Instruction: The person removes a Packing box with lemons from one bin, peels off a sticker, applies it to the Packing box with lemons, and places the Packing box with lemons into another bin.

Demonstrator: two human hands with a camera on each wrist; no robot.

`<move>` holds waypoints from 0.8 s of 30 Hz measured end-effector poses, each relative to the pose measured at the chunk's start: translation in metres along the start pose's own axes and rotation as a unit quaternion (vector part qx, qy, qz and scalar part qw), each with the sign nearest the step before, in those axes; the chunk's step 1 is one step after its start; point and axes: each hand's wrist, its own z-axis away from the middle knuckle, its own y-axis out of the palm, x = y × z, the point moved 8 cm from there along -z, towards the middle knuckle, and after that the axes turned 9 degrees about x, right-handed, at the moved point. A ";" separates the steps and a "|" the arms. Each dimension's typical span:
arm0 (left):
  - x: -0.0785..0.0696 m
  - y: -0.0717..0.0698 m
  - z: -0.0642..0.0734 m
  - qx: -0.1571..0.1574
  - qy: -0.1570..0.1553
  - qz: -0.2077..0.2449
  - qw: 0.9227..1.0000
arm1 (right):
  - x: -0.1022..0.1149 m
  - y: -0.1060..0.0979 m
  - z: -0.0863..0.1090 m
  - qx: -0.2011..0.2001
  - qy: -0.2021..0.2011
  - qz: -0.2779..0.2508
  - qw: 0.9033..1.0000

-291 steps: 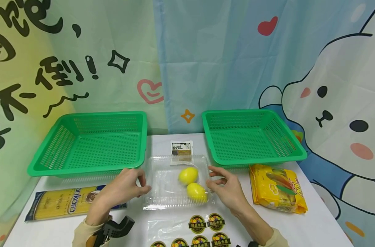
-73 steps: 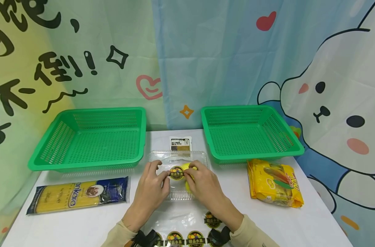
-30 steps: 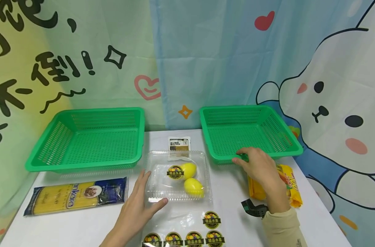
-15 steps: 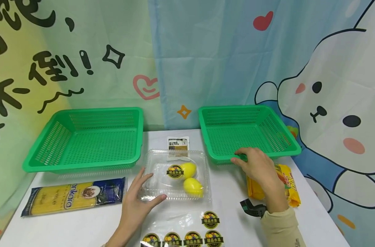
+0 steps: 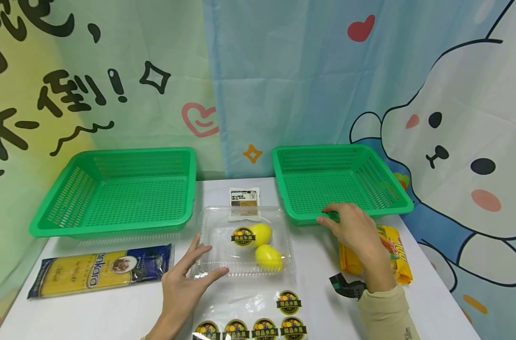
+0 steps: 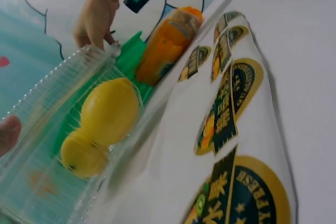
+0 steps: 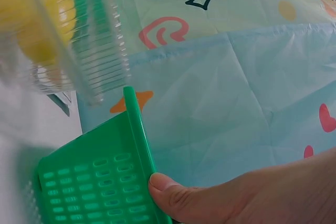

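A clear plastic clamshell container (image 5: 224, 257) holds two yellow lemons (image 5: 268, 256), and a round black-and-gold sticker (image 5: 243, 236) lies on its lid. My left hand (image 5: 183, 288) is at its front left corner, fingers spread along the left side and thumb at the front edge. With my right hand (image 5: 354, 231) I grip the front rim of the right green basket (image 5: 342, 189); in the right wrist view the thumb (image 7: 173, 195) presses the rim's outside, while the other fingers are hidden. A clear sheet of matching stickers (image 5: 264, 329) lies in front of the container.
Another green basket (image 5: 130, 198) stands at the back left. A pack of spaghetti (image 5: 109, 271) lies in front of it. Under my right forearm is a yellow packet (image 5: 395, 252). A small flat packet (image 5: 244, 198) lies behind the container, partly under its edge.
One sticker has gone from the sheet onto the lid. My right hand has left the container for the right basket's rim. Lately the container shifts slightly right beside my left hand.
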 end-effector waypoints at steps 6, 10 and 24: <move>-0.015 -0.006 -0.002 -0.015 0.035 -0.005 0.999 | 0.000 0.000 0.000 -0.002 0.001 0.003 1.000; -0.020 -0.008 -0.003 -0.011 0.034 -0.004 0.999 | 0.000 0.000 0.000 -0.003 0.001 0.005 1.000; -0.042 -0.023 -0.004 -0.030 0.132 0.016 0.991 | 0.000 -0.001 0.001 -0.003 0.003 0.002 1.000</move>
